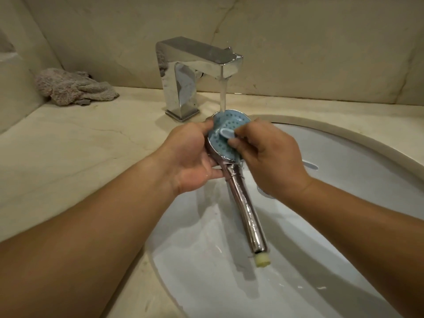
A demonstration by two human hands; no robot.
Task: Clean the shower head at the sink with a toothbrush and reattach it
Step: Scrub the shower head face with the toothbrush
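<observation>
Over the white oval sink basin (344,157), near its back rim, the left hand (192,157) cradles the round head of a chrome hand shower with a pale blue perforated spray face (223,146), fingers curled around its left edge and underside. The face tilts up toward the camera, and its long chrome handle (245,207) slopes down over the basin to a cream threaded end. The right hand (270,157) pinches a light blue plastic toothbrush (226,134), fingers closed tightly on its neck; the brush head lies against the centre of the spray face, and the tail of its handle shows past the wrist. A stream of water (222,95) falls from the square chrome faucet (195,72), which stands on the beige marble counter (91,145) behind the basin, onto the top of the spray face. A crumpled grey-pink cloth (73,88) lies in the counter's back left corner.
</observation>
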